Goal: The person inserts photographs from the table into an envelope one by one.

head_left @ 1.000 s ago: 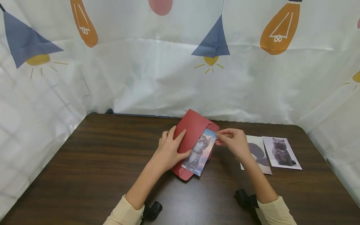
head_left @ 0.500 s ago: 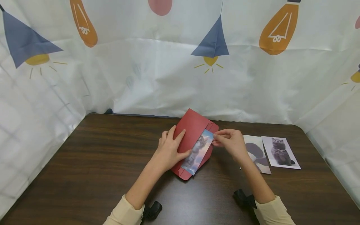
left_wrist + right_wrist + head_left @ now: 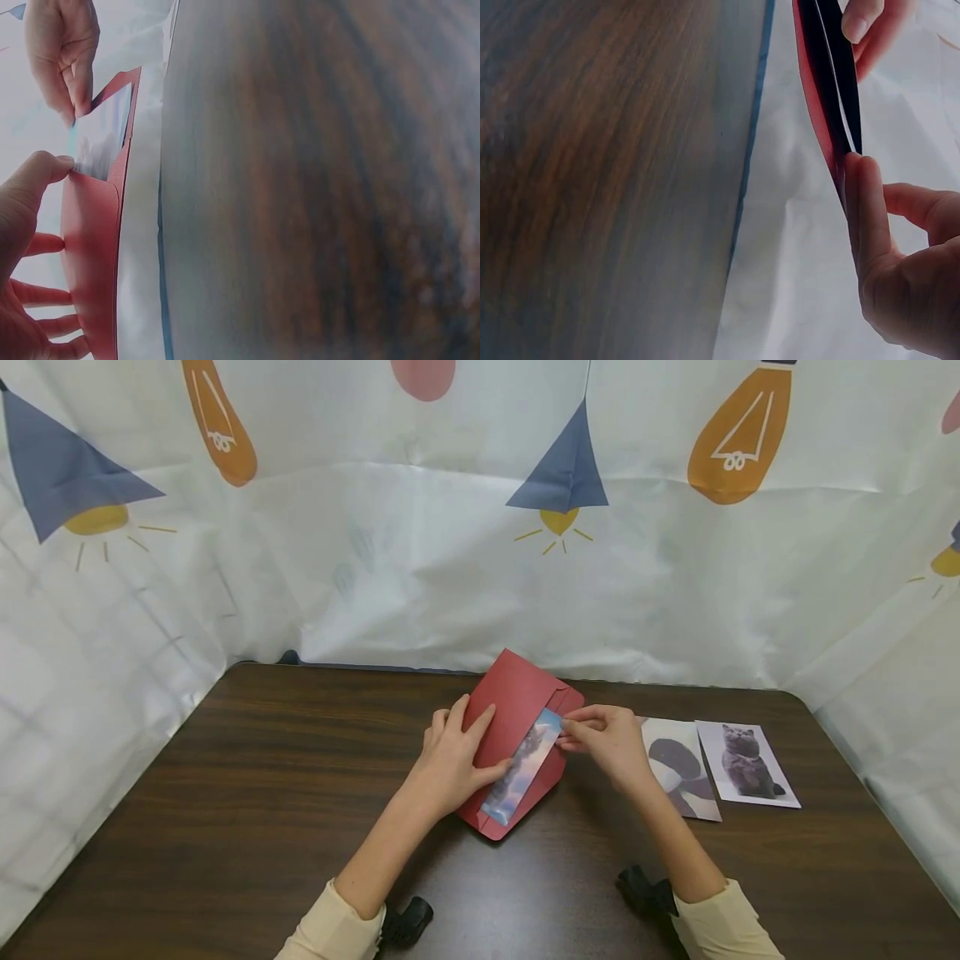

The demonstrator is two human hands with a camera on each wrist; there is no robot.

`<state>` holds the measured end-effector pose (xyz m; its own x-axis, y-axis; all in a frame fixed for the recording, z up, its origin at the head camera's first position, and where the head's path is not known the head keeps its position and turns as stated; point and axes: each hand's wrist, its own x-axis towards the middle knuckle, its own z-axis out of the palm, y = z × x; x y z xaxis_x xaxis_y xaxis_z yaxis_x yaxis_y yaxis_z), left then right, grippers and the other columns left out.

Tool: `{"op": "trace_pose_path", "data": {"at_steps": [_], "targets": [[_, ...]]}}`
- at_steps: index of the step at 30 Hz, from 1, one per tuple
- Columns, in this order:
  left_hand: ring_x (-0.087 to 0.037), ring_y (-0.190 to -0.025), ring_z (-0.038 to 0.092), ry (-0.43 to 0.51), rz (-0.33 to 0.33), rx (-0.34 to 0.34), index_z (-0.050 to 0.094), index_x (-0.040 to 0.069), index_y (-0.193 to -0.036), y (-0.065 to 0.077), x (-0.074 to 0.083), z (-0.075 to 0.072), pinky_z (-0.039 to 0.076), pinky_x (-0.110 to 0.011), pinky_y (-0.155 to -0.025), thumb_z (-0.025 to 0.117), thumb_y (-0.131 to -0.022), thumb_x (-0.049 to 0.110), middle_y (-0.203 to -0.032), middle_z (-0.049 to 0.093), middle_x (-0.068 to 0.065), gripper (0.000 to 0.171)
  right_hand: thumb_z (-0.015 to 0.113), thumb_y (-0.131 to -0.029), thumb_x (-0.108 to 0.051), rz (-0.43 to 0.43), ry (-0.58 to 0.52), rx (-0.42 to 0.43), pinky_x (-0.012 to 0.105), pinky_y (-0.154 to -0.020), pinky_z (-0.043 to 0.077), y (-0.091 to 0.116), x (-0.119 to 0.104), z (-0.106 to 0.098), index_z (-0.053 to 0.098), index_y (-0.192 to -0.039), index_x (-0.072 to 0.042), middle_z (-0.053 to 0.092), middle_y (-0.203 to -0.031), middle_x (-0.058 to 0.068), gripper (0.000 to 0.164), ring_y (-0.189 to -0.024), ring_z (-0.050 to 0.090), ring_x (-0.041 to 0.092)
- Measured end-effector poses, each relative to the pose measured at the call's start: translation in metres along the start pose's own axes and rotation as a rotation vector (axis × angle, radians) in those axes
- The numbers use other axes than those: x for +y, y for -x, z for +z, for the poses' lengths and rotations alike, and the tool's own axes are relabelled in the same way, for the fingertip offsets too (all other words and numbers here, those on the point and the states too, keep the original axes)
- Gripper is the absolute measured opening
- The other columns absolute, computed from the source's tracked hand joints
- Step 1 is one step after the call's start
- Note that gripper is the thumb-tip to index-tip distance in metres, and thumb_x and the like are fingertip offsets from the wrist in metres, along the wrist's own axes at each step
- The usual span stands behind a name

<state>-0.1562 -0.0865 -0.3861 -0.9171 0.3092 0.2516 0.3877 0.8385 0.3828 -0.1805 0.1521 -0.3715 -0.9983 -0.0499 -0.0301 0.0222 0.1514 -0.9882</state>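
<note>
A red envelope (image 3: 512,702) lies slanted on the table, its long open side facing right. Partly inside it is a picture card (image 3: 523,768) with a kitten on a pastel sky; only a narrow strip shows. My left hand (image 3: 442,768) rests on the envelope with fingers spread, the thumb at the edge of its opening. At the card's upper right corner, my right hand (image 3: 611,743) pinches it between thumb and fingers. The left wrist view shows the card (image 3: 105,131) sticking out of the envelope (image 3: 90,232).
To the right lie two more cards: one with grey and purple rounded shapes (image 3: 678,768), partly behind the right forearm, and a grey cat card (image 3: 750,764). A dark wood table (image 3: 262,793) runs back to a white printed curtain (image 3: 420,568).
My right hand has moved left, sliding the kitten card deeper into the envelope, so less of it shows. The left hand and the envelope have stayed put.
</note>
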Motion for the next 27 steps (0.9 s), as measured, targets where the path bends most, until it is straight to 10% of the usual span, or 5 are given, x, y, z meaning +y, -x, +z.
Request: {"op": "trace_pose_path", "data": {"at_steps": [27], "targets": [[-0.052,-0.134,0.042,0.028,0.024,0.014,0.057,0.003,-0.151,-0.0004,0.0027,0.0019,0.042,-0.064,-0.109,0.081,-0.092,0.039,-0.157,0.039,-0.033,0.073,0.066,-0.100,0.003,-0.015,-0.042,-0.005,0.025,-0.072,0.062,0.0014,0.0060,0.0096,0.066,-0.114,0.022,0.077,-0.094,0.024,0.024,-0.070,0.075,0.008]]}}
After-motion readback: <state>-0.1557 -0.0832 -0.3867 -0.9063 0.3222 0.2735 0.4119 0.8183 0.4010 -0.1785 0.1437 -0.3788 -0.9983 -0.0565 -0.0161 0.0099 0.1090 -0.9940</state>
